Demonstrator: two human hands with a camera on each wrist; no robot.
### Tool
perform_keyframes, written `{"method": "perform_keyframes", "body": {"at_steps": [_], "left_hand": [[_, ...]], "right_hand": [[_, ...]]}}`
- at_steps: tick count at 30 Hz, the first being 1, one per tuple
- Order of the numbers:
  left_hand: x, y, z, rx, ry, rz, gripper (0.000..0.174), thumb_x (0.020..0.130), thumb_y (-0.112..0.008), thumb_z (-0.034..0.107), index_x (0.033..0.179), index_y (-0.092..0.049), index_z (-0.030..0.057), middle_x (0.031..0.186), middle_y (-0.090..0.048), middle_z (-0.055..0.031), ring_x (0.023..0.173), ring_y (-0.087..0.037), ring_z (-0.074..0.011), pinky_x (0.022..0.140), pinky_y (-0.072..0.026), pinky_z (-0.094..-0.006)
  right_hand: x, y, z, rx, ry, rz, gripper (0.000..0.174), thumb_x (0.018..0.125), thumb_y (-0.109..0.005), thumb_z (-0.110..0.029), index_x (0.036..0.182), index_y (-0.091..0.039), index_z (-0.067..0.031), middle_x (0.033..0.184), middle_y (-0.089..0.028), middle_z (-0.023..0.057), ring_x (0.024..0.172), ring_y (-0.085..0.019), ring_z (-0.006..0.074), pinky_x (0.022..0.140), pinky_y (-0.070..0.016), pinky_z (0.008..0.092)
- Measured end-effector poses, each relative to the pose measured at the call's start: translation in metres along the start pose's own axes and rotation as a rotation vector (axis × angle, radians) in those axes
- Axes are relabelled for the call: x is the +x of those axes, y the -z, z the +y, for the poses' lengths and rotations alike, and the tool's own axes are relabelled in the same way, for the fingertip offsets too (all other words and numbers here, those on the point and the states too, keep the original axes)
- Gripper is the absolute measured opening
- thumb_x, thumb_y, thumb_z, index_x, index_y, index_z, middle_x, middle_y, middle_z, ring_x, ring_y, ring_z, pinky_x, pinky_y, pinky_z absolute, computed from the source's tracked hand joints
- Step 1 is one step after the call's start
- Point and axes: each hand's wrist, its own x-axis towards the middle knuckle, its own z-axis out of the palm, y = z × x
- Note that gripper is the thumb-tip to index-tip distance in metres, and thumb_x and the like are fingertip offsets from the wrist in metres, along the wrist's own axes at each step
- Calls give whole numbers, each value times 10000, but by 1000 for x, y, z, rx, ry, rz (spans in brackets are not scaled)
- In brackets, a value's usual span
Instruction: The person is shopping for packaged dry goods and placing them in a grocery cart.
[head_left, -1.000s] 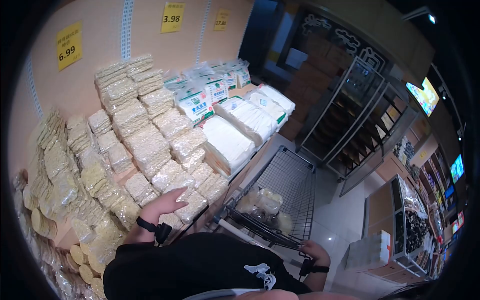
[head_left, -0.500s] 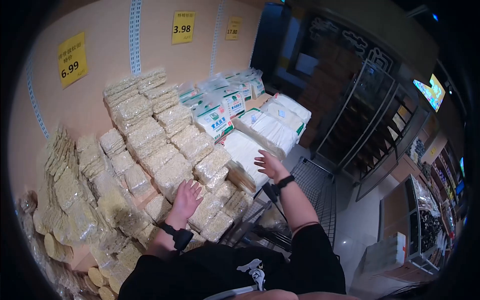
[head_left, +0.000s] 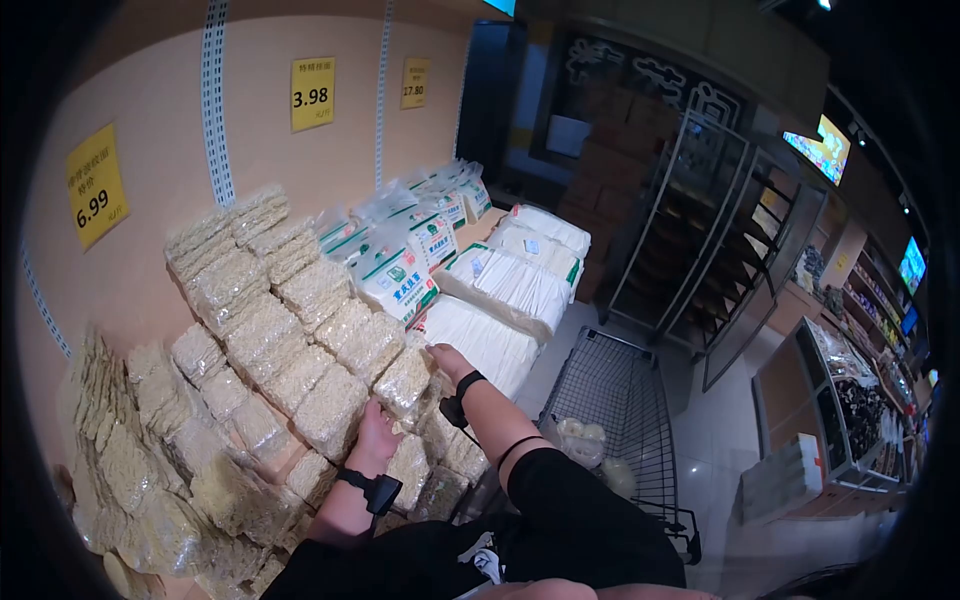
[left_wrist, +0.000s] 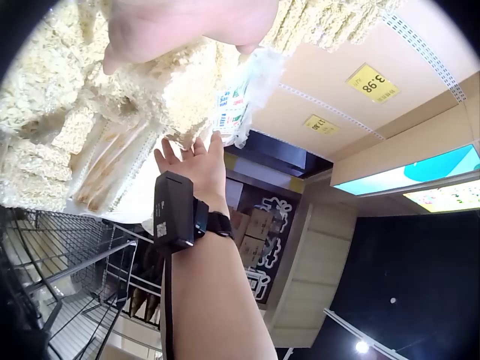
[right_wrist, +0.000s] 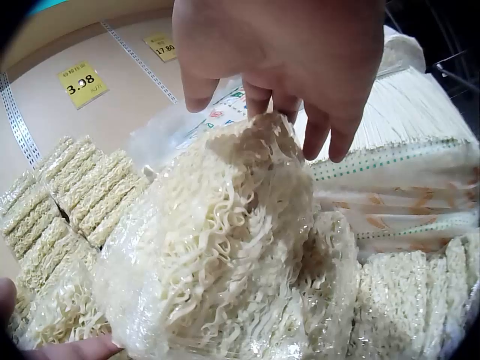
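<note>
A clear-wrapped noodle pack (head_left: pixel 405 382) is held between both hands at the front of the stacked packs. Its wavy strands fill the middle of the right wrist view, where the pack (right_wrist: pixel 225 247) stands tilted. My right hand (head_left: pixel 452 364) grips its far edge, fingers bent down over the top in the right wrist view (right_wrist: pixel 285 60). On the near side is my left hand (head_left: pixel 376 436); its fingertips show at the lower left of the right wrist view. The left wrist view has the left hand (left_wrist: pixel 187 26) at the top, its palm partly cut off.
White bundles (head_left: pixel 490 340) and printed bags (head_left: pixel 395 280) lie beyond the noodle stacks. A shopping cart (head_left: pixel 610 385) holding bagged items stands to the right, with a metal rack (head_left: pixel 690 220) behind it. Price signs (head_left: pixel 313 93) hang on the back wall.
My right hand has left the cart handle and moved left across to the noodle packs. Both hands, apart half a second ago, now grip one pack from two sides.
</note>
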Motion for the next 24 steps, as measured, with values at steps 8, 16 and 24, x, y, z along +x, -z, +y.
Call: {"method": "perform_keyframes", "body": {"at_steps": [8,16,24], "left_hand": [[18,-3,-5,-57,13,7,549,871,-396,572,1293,-421,222,1269,-441,45,1214,-372,-171,1025,-45,-661],[9,-6,-13,-112,-15,80,304,856,-485,523,921,-438,230,993,-454,48,1012,-429,-127,1018,-185,-571],[-26,-24,-20,-71,-60,58,608,860,-449,541,1347,-348,190,1373,-362,12,1258,-334,-182,1015,-197,-562]], "right_hand": [[-32,-1,-29,191,-120,22,379,843,-569,-418,1011,-613,-81,883,-596,30,796,-516,155,718,-406,335],[-42,-7,-21,322,-101,94,396,823,-597,-332,1036,-560,0,834,-581,50,704,-509,167,673,-431,324],[-83,-6,-21,448,61,174,332,824,-597,-285,1009,-576,-10,782,-585,51,682,-523,147,602,-426,296]]}}
